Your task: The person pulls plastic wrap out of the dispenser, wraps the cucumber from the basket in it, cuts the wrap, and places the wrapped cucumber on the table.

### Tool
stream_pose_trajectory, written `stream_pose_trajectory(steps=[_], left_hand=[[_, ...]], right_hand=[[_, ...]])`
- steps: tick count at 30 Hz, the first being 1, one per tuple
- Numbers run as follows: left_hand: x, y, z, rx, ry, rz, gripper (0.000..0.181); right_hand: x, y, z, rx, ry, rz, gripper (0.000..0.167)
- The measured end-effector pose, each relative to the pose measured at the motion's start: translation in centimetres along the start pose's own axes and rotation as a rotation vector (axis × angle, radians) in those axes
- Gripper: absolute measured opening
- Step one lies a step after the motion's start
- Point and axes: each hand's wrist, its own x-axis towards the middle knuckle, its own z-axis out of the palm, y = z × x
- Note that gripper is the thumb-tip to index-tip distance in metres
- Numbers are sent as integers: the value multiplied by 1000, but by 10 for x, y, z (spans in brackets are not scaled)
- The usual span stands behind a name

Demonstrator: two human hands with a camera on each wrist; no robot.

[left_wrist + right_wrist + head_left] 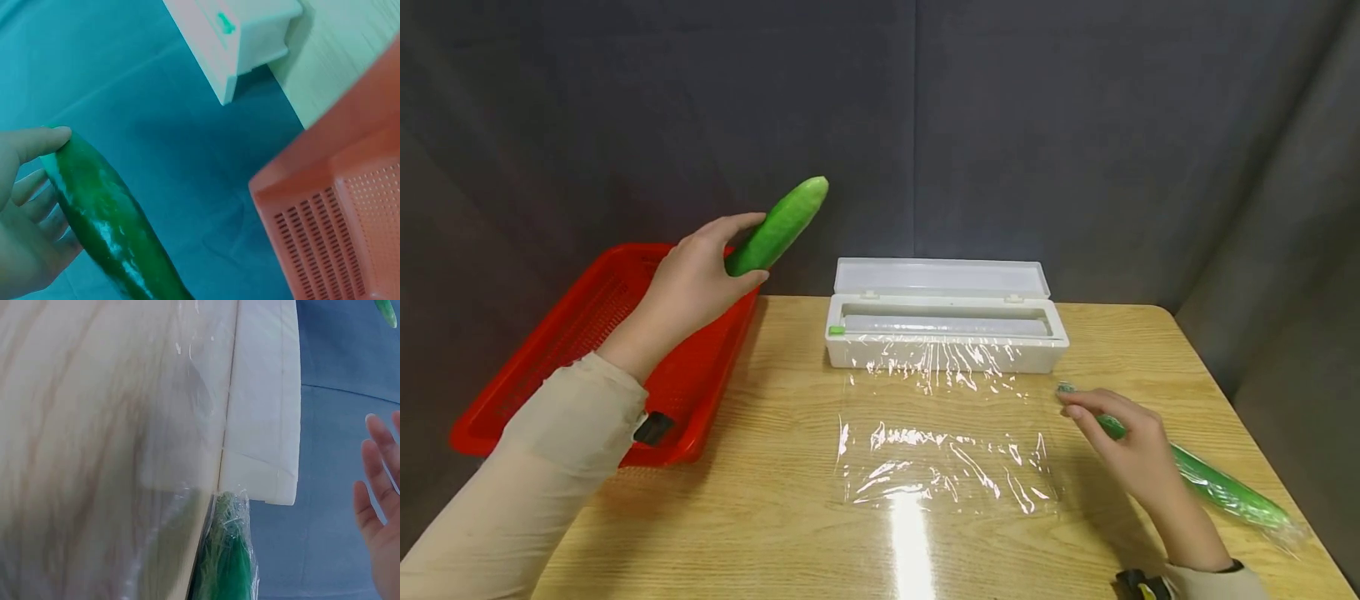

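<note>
The head view shows an unwrapped, long green cucumber (pixel 786 225) raised above the tabletop (pixel 760 525), near a red perforated plastic basket (pixel 721 392). The left hand (pixel 692 271) grips it between thumb and fingers. The right hand (pixel 1127 442) has relaxed, extended fingers, holds nothing, and hovers over a second green cucumber in clear wrap (pixel 1232 492). A sheet of clear, shiny plastic film (pixel 947 475) runs from an open white plastic dispenser box (pixel 940 302) onto the tabletop. The step in hand appears to be bringing the bare cucumber over for wrapping; the next move likely calls for lowering it crosswise onto the film. No brand, label or writing can be read.
</note>
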Motion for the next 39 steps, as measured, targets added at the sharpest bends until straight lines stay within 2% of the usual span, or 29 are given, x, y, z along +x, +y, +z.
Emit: stream_pose_trajectory(steps=[3, 10, 22, 32, 39], left_hand=[[-2, 7, 5, -14, -9, 11, 71], [-8, 24, 16, -24, -42, 85, 69], [-27, 56, 44, -26, -96, 213, 66], [-37, 64, 74, -43, -140, 297, 64], [-43, 71, 93, -30, -183, 331, 64]], right_hand=[[1, 1, 1, -1, -6, 32, 15], [5, 3, 4, -10, 29, 52, 24], [1, 1, 5, -16, 82, 87, 21], [9, 4, -4, -44, 120, 35, 22], [7, 7, -6, -61, 139, 52, 24]])
